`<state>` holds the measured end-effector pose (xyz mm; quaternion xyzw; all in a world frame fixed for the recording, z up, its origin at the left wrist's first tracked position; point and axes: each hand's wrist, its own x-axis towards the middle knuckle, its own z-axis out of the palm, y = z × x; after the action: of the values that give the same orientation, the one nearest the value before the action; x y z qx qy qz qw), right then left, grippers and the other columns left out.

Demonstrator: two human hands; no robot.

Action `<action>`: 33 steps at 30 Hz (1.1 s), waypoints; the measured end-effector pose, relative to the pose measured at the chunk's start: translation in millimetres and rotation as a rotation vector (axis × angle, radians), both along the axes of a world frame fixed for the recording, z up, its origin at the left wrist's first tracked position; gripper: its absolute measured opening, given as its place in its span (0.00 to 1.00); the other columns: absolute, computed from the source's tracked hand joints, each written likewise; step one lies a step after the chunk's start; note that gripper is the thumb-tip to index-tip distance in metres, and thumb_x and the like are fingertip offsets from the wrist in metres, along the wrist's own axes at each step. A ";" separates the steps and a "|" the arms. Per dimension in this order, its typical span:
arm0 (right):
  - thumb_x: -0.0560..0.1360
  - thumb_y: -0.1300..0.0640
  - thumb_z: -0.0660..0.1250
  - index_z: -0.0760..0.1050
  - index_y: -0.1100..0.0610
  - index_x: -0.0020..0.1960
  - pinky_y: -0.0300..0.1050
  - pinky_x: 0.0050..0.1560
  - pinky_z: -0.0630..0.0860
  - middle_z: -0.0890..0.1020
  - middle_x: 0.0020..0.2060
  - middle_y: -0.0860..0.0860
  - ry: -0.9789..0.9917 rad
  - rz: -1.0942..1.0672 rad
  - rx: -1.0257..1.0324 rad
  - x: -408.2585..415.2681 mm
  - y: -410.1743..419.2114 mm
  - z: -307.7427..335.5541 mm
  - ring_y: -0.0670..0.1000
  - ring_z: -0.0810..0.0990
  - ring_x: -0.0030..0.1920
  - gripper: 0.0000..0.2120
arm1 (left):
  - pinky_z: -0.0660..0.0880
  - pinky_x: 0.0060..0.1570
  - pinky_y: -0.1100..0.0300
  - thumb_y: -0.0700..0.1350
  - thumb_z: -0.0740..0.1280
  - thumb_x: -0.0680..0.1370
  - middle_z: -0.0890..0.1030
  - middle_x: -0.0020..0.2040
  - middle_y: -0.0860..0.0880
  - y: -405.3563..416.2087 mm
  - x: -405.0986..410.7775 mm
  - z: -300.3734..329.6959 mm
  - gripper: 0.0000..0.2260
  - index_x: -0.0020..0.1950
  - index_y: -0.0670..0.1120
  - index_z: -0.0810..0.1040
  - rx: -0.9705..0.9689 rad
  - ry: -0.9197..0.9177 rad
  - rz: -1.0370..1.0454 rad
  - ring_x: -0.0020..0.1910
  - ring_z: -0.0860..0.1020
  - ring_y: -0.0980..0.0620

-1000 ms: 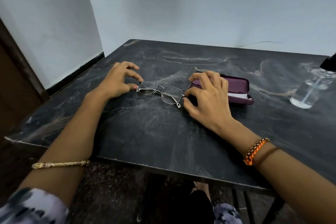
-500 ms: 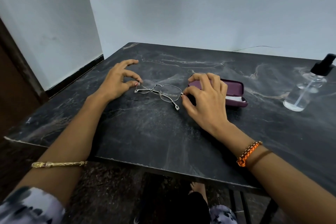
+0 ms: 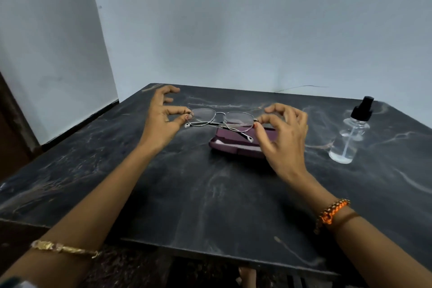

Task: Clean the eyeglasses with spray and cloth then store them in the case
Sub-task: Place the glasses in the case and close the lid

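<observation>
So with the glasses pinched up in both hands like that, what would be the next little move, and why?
Probably let the right hand release and reach for the spray bottle standing to its right, while the left hand keeps the eyeglasses. They are folded, pinched at both ends and held above the maroon case, and no cloth is clearly in view, so spraying seems to come first.

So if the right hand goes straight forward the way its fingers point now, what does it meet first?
The right hand points forward and left, pinching the eyeglasses. Beyond them only bare table shows, then the wall. Depth is uncertain.
</observation>
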<state>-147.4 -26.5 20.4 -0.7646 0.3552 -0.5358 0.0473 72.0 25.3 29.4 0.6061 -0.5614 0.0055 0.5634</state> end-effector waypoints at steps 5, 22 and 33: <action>0.73 0.60 0.66 0.79 0.60 0.42 0.40 0.52 0.58 0.74 0.48 0.51 -0.013 -0.040 0.123 -34.9 -29.1 -3.2 0.48 0.62 0.53 0.04 | 0.67 0.54 0.65 0.38 0.71 0.69 0.70 0.60 0.51 -29.7 -38.9 2.5 0.04 0.42 0.40 0.81 0.006 0.003 -0.044 0.55 0.67 0.51; 0.73 0.58 0.65 0.77 0.59 0.39 0.49 0.53 0.63 0.75 0.45 0.48 0.348 0.125 0.217 -56.3 -51.5 -11.0 0.54 0.69 0.52 0.06 | 0.63 0.46 0.80 0.34 0.71 0.69 0.76 0.48 0.50 -29.9 -39.8 -28.3 0.17 0.56 0.37 0.72 0.126 -0.028 -0.023 0.47 0.67 0.73; 0.68 0.58 0.71 0.80 0.56 0.36 0.52 0.52 0.66 0.75 0.41 0.46 0.390 0.128 0.212 -62.8 -53.4 -9.0 0.49 0.67 0.49 0.04 | 0.64 0.51 0.60 0.38 0.73 0.67 0.72 0.53 0.53 -29.5 -36.3 -25.3 0.06 0.44 0.42 0.83 0.280 -0.183 -0.044 0.51 0.68 0.53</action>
<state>-210.1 -79.8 11.3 -0.8654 0.3626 -0.3333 0.0917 35.7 -4.2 4.1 0.6632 -0.6188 -0.0302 0.4200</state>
